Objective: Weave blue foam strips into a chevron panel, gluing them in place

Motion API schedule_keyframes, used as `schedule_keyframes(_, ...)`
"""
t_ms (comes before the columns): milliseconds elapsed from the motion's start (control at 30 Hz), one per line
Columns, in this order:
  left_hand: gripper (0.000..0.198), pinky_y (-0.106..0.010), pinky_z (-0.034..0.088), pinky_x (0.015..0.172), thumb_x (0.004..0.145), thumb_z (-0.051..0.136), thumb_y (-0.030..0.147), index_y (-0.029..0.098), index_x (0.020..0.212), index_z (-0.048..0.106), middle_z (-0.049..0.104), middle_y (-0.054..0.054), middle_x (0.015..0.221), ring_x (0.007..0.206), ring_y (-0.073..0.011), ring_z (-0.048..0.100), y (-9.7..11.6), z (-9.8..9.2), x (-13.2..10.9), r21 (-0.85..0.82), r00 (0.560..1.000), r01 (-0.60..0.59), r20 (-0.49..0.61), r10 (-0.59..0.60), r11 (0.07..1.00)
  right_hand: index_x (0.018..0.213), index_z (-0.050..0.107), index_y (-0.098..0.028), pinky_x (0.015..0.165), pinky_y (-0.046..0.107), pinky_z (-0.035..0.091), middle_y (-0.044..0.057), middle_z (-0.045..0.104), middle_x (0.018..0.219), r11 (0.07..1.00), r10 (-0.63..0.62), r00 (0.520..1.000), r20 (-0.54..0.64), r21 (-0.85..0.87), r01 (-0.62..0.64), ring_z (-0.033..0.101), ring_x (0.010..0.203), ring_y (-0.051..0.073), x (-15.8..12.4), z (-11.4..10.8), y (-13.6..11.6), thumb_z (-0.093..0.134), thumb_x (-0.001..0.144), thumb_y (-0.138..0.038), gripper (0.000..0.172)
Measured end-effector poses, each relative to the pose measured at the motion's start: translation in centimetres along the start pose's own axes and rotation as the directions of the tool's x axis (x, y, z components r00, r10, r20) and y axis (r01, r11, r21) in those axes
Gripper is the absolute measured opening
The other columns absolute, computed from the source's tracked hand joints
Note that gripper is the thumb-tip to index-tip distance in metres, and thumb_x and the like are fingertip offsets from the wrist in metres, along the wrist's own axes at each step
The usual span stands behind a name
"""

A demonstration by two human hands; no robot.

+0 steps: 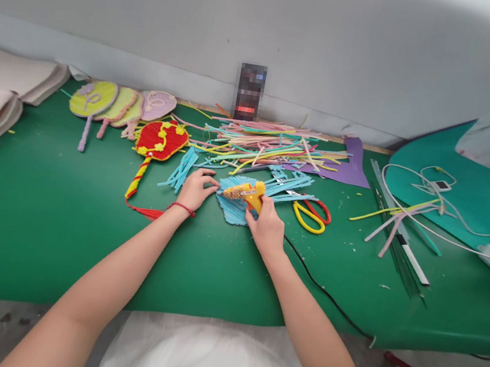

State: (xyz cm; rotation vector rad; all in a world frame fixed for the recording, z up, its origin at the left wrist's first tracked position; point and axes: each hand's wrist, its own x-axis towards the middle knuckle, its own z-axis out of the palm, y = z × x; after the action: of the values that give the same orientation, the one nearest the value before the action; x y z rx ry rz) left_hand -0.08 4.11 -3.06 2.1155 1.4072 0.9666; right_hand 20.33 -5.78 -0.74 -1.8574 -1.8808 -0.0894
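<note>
My right hand (pixel 268 227) is wrapped round a yellow hot glue gun (pixel 250 193), its nozzle pointing left. Under the gun lies a blue pipe-cleaner piece (pixel 233 214), made of strips side by side, partly covered by the gun and my fingers. At the left edge of this piece, the fingers of my left hand (pixel 197 189) come together in a pinch near the nozzle. Loose blue pipe cleaners (pixel 180 168) lie just behind my left hand, and more blue pipe cleaners (pixel 294 185) spread behind the gun. Scissors (pixel 312 216) with yellow and red handles rest right of my right hand.
A red-and-yellow fan (pixel 161 140) with a tassel and paler fans (pixel 93 99) lie left. Mixed pipe cleaners (pixel 270 144) are heaped behind, before a phone (pixel 250 92). A black cord (pixel 325 292) crosses the green table (pixel 77 244). Teal sheet (pixel 450 179) and white cable (pixel 475 226) are right.
</note>
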Motion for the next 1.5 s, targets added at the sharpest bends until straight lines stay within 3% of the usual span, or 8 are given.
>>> schedule_keyframes(1200, 0.005, -0.041, 0.043, 0.097, 0.076, 0.066, 0.022, 0.023, 0.079, 0.07, 0.061, -0.005, 0.114, 0.108, -0.0218, 0.056, 0.1, -0.2, -0.1, -0.006, 1.0, -0.001, 0.008, 0.001, 1.0, 0.117, 0.046, -0.017, 0.052, 0.027, 0.04, 0.009, 0.063, 0.105, 0.994, 0.099, 0.991, 0.091, -0.057, -0.094, 0.064, 0.082, 0.021, -1.0, -2.0, 0.8, 0.049, 0.085, -0.033, 0.036)
schedule_keyframes(1500, 0.005, -0.041, 0.043, 0.097, 0.076, 0.066, 0.021, 0.023, 0.079, 0.07, 0.061, -0.005, 0.113, 0.108, -0.0218, 0.057, 0.3, -0.2, -0.1, -0.008, 1.0, 0.006, 0.009, -0.006, 1.0, 0.118, 0.047, -0.017, 0.052, 0.027, 0.042, 0.011, 0.062, 0.106, 0.995, 0.097, 0.993, 0.066, -0.038, -0.094, 0.064, 0.082, 0.022, -1.0, -2.2, 0.8, 0.048, 0.084, -0.032, 0.037)
